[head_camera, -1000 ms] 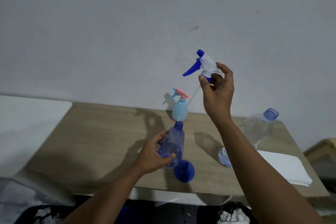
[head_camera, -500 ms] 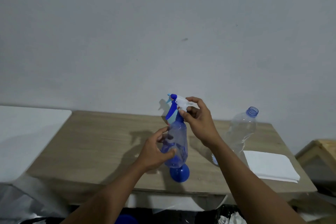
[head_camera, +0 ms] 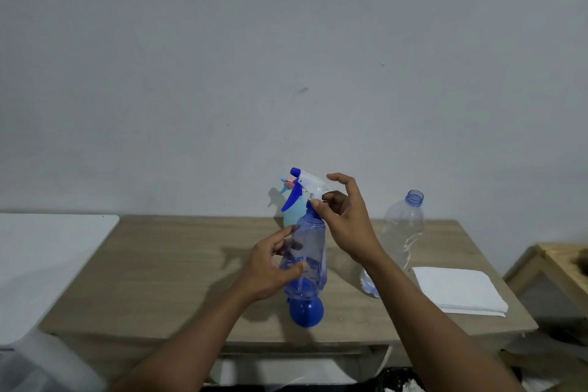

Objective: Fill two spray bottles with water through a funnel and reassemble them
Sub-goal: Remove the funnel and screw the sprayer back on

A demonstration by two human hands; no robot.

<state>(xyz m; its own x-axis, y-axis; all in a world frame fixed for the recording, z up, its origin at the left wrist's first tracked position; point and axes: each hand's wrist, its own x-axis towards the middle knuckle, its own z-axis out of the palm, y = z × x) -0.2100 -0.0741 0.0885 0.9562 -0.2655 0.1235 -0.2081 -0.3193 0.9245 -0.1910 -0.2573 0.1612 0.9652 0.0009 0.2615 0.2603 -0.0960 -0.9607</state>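
A clear blue spray bottle stands upright on the wooden table, and my left hand grips its body. The white and blue spray head sits on the bottle's neck. My right hand pinches the head at its base, with the thumb on the collar and the index finger raised. A blue funnel lies on the table just in front of the bottle. A light blue spray bottle with a pink trigger stands behind, mostly hidden.
A clear plastic water bottle without a cap stands to the right, nearly empty. A folded white cloth lies at the table's right end. A white surface adjoins on the left, and a wooden crate stands at the far right.
My right hand brought the spray head down from high in the air onto the blue bottle's neck. My left hand has kept its grip on the bottle.
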